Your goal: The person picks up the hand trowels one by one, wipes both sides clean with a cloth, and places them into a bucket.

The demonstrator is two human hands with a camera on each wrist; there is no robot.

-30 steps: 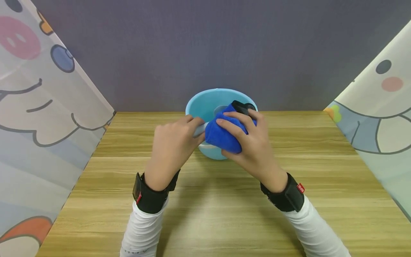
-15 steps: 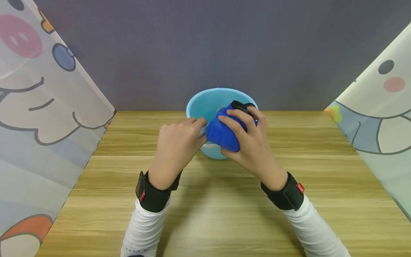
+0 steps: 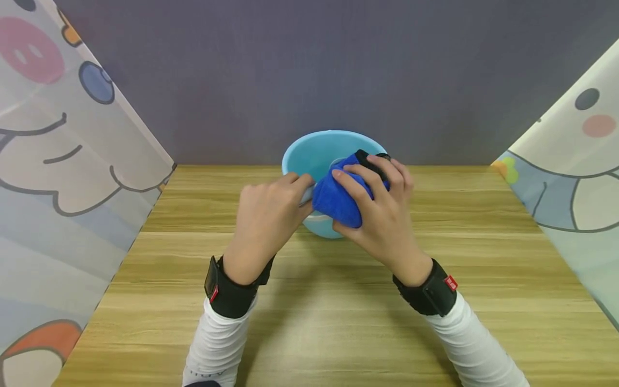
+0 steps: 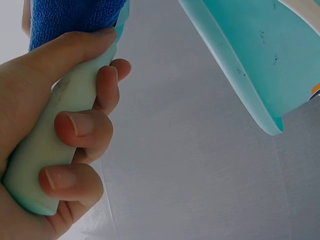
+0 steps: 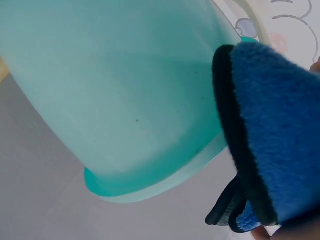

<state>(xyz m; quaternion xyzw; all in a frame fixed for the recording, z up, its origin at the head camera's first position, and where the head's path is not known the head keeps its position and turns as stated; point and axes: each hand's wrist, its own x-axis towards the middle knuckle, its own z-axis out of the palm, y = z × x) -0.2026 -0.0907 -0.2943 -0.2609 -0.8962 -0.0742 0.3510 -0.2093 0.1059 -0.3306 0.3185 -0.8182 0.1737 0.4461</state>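
Note:
In the head view, the left hand (image 3: 271, 215) grips a pale mint handle (image 4: 50, 130) with fingers wrapped around it, plain in the left wrist view. The handle's far end is hidden under a blue towelling cloth (image 3: 338, 201) with black edging, so the kind of tool cannot be told. The right hand (image 3: 379, 215) holds the cloth bunched against that end, fingers spread and curled over it. Both hands are above the front part of a light blue bucket (image 3: 324, 230). In the right wrist view, the cloth (image 5: 280, 125) appears beside the bucket wall (image 5: 125, 100).
The bucket stands on a wood-grain table (image 3: 319, 333) near its back edge, against a grey panel (image 3: 242, 80). Cartoon-printed sheets (image 3: 58, 161) flank the table on both sides. A pale bucket handle (image 4: 305, 12) shows in the left wrist view.
The left hand has shifted slightly right and now sits closer to the cloth. The right fingers have moved a little over the cloth's black edge. Both hands keep their hold.

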